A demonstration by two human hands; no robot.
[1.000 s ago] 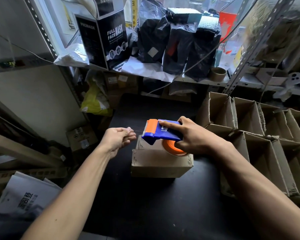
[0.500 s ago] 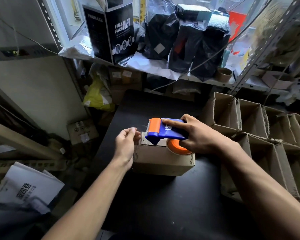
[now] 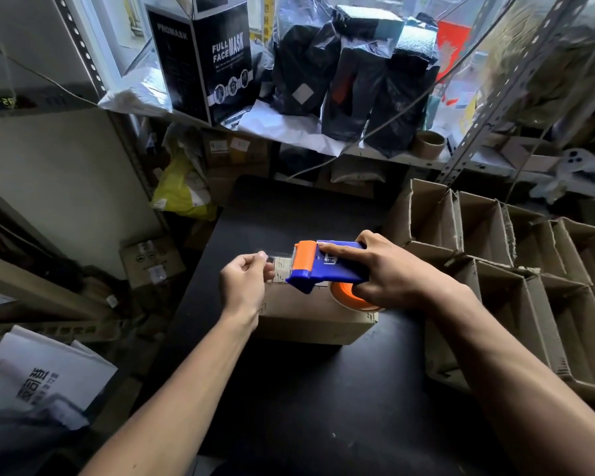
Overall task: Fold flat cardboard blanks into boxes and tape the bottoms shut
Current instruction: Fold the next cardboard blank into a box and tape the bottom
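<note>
Head view. I see a closed cardboard box (image 3: pixel 315 319) standing on the black tabletop (image 3: pixel 323 407), near its middle. My right hand (image 3: pixel 389 273) grips the blue and orange tape dispenser (image 3: pixel 323 266), fingers curled round its body, and holds it over the top of the box; the orange tape roll (image 3: pixel 352 297) sits under the palm, touching the box's right upper edge. My left hand (image 3: pixel 246 280) is apart from the right, just beside the dispenser's orange head, and pinches the free end of the clear tape (image 3: pixel 277 264) between thumb and fingers. The short strip runs from the pinch to the dispenser's teeth, above the box's left edge.

Surroundings: to the right, touching the tabletop's edge, stand rows of open cardboard boxes (image 3: pixel 495 269); the nearest lies just beside my right wrist. Behind the tabletop a shelf (image 3: pixel 375 152) carries a black carton printed "FULL FACE MASK" (image 3: pixel 217 60), several black bags (image 3: pixel 354 80) and an empty cardboard tape core (image 3: pixel 428 144). A yellow bag (image 3: pixel 182 190) hangs below the shelf at left. A white printed packet (image 3: pixel 38 383) lies at lower left.

Hidden or unclear: my hands and the dispenser cover most of the box's top, so I cannot tell how its flaps lie or whether tape already crosses them. The tape roll is half hidden by my right hand. The far right boxes are cut off by the frame edge. The tape is transparent and its edges are hard to trace.
</note>
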